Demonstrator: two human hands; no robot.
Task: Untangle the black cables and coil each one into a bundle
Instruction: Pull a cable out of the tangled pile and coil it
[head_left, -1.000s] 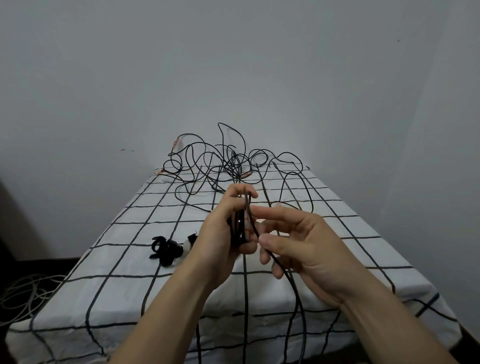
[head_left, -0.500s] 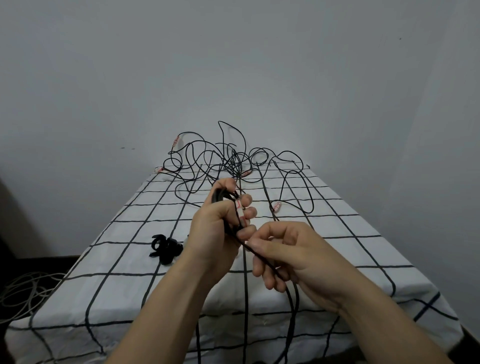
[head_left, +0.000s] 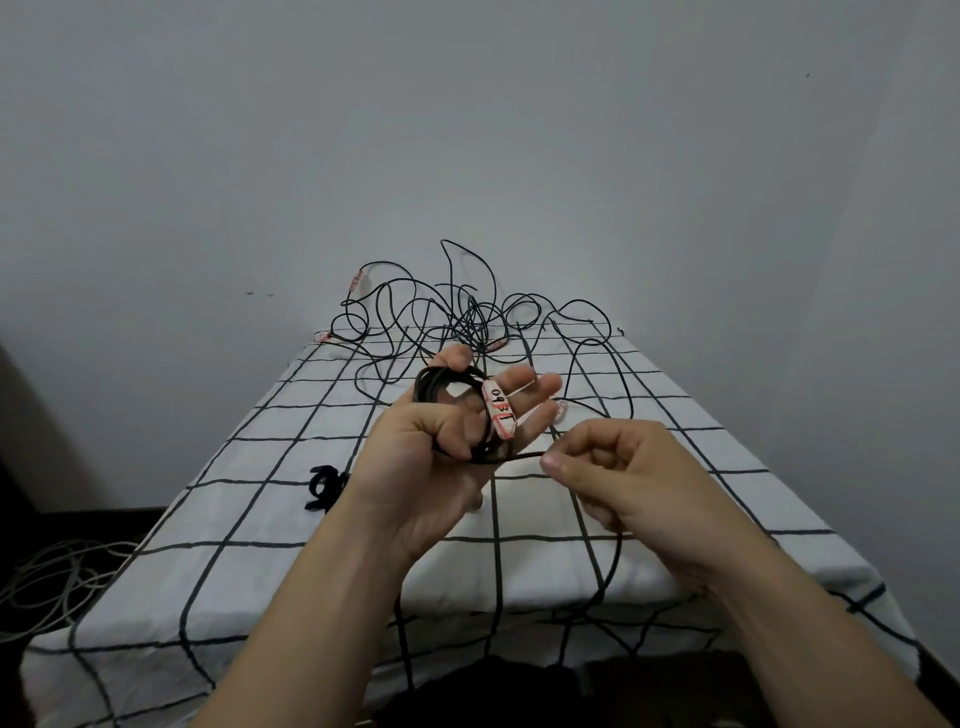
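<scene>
A plain grey-white wall (head_left: 467, 130) fills the upper half, from 9 through 12 to 3 o'clock. Toward 2 o'clock a faint vertical line marks where it meets a side wall (head_left: 914, 260). Two small dark specks (head_left: 260, 294) sit on the wall at 10 o'clock, and another mark (head_left: 808, 75) near 1 o'clock. The desk (head_left: 769, 499) runs from 6 o'clock up to centre, under a white cloth (head_left: 249, 467) with a black grid that hangs over its edges. At 9 o'clock stands a dark brown panel (head_left: 21, 415). Below it the floor (head_left: 78, 525) is dark, with pale cords (head_left: 47, 577) heaped loosely at 8 o'clock. The light is dim and even.
</scene>
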